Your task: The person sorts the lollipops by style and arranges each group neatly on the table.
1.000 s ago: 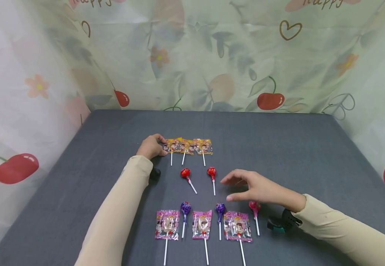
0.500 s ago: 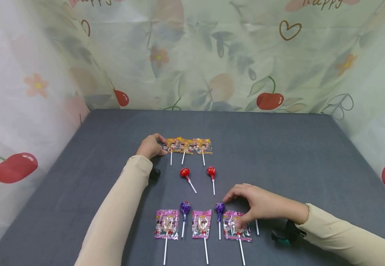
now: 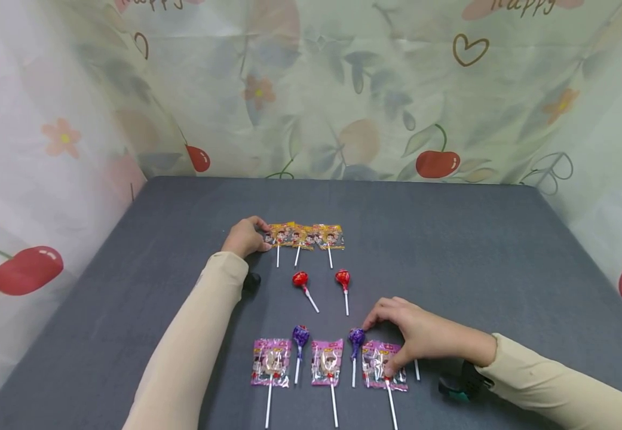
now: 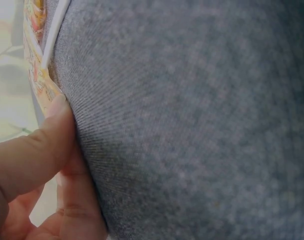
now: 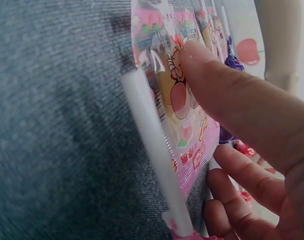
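Note:
At the far row of yellow-wrapped lollipops, my left hand (image 3: 245, 238) pinches the left edge of the leftmost yellow-wrapped lollipop (image 3: 280, 235). Its wrapper (image 4: 38, 67) meets the thumb tip in the left wrist view. My right hand (image 3: 415, 331) arches over the rightmost pink-wrapped lollipop (image 3: 373, 358), fingers spread. The thumb (image 5: 242, 92) rests on that wrapper, and the index fingertip is beside a purple lollipop (image 3: 356, 337). Under the right hand lies a pink lollipop; its head is hidden in the head view, while its white stick (image 5: 152, 145) shows in the right wrist view.
Two red lollipops (image 3: 343, 279) lie between the rows. Nearer are another purple lollipop (image 3: 300, 336) and two more pink-wrapped lollipops (image 3: 327, 361). The dark grey tabletop (image 3: 450, 239) ends at a patterned cloth (image 3: 316, 107).
My right hand has come down and nearer, from beside the red lollipops onto the rightmost pink-wrapped lollipop, covering the pink lollipop's head. The left hand stays in place.

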A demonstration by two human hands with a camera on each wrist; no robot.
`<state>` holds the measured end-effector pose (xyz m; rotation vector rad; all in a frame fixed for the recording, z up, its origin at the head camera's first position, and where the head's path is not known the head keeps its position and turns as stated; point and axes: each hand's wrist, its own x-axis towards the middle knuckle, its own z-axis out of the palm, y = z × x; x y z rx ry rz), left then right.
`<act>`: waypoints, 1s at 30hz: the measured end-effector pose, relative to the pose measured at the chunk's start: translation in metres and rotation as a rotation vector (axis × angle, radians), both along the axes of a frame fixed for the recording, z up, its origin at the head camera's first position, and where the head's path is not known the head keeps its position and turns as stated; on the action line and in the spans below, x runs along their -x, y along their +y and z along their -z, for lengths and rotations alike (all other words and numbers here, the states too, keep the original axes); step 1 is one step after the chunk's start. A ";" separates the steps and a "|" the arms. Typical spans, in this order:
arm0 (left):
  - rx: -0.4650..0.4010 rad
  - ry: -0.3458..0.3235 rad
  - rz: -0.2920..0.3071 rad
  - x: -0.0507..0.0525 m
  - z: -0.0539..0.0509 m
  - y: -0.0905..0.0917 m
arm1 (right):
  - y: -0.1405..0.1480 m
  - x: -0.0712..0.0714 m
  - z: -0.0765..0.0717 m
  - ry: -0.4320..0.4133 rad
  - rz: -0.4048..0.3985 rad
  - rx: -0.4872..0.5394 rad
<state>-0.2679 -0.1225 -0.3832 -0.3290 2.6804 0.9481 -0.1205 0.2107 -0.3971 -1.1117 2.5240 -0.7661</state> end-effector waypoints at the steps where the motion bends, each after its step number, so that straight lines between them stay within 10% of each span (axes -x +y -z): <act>1: 0.003 0.003 0.002 0.000 0.000 0.000 | 0.000 0.000 -0.001 -0.006 0.000 -0.003; 30: -0.008 -0.029 -0.038 0.000 -0.004 0.003 | 0.001 0.005 -0.014 -0.060 -0.038 0.140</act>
